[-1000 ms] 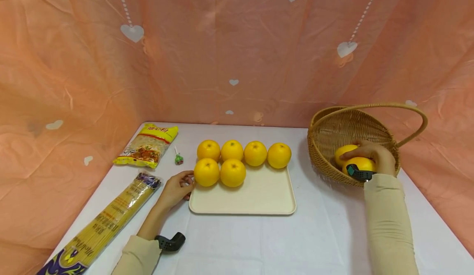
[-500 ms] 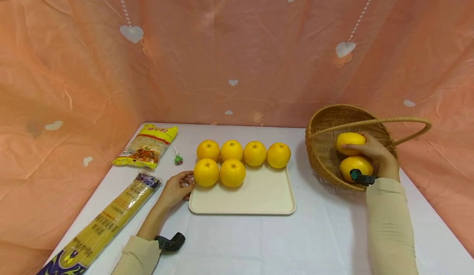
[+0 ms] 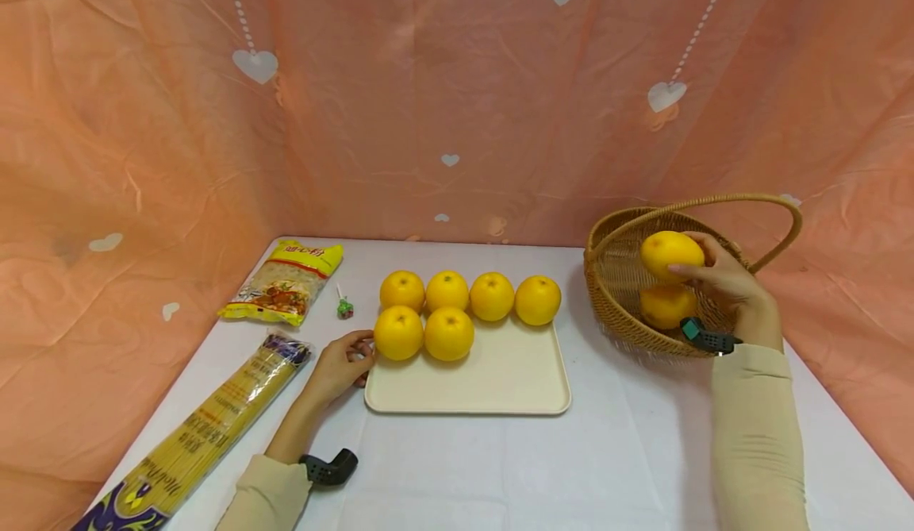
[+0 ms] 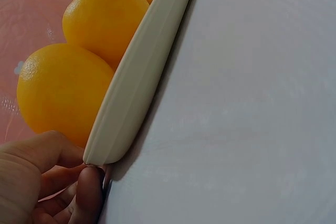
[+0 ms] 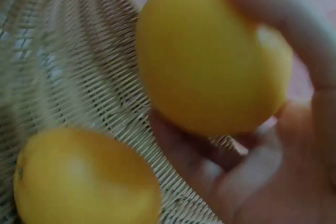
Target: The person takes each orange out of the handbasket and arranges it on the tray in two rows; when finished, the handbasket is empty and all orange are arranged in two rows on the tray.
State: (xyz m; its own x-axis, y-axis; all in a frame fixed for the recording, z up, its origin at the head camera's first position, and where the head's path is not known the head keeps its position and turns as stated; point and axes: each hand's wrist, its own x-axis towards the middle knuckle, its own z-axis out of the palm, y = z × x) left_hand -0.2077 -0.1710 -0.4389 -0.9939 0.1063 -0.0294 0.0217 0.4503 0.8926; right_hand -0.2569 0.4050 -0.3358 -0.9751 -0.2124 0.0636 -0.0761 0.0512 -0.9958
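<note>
My right hand (image 3: 730,278) grips an orange (image 3: 671,256) and holds it up at the mouth of a wicker basket (image 3: 605,299). Below it, another orange (image 3: 667,307) lies inside the basket; the right wrist view shows this lower orange (image 5: 86,179) apart from the held one. On the left, my left hand (image 3: 339,367) pinches the side rim of a cream tray (image 3: 500,380), thumb and fingers at its edge in the left wrist view. Several oranges (image 3: 448,334) sit on the tray, a full row at its far side and two in front at the left.
Left of the tray lie a yellow food packet (image 3: 286,281), a small lollipop (image 3: 345,307) and a long bag of spaghetti (image 3: 207,428). The basket's arched handle (image 3: 793,229) rises right of my right hand. A pink curtain (image 3: 443,102) hangs behind the white table (image 3: 457,475).
My right hand has taken hold of one of the basket's oranges and raised it upward. The basket and its handle have tilted and shifted slightly. My left hand and the tray have stayed still.
</note>
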